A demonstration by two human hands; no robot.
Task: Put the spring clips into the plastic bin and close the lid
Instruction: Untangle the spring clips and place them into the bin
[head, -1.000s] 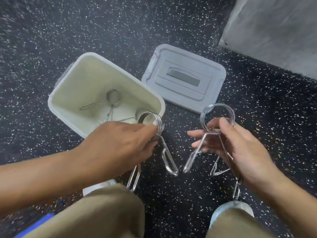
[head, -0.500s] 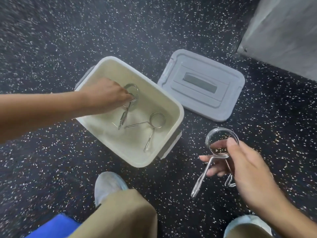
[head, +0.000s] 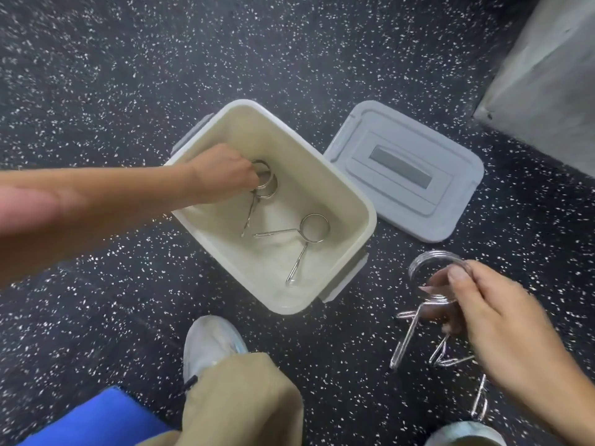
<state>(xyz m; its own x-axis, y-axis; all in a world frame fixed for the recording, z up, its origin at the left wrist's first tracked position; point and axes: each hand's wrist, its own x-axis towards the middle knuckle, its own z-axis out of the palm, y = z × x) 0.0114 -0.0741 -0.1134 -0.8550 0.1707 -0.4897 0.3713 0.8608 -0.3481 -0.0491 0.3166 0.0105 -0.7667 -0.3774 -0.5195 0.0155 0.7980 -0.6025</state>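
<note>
Spring clips (head: 425,304) clenched in right fingers (head: 460,278) — left fingers (head: 248,175) grasp another clip (head: 264,185) inside bin (head: 351,194).

No readable text, label, brand, number or sign shows anywhere. The grey lid (head: 405,172) carries only a plain darker grey recessed strip with no lettering, and the cream plastic bin (head: 341,201) shows bare walls.

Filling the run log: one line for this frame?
left hand: in cream plastic bin, on metal spring clips | right hand: holding clip bundle | grey lid: off, on floor
</note>
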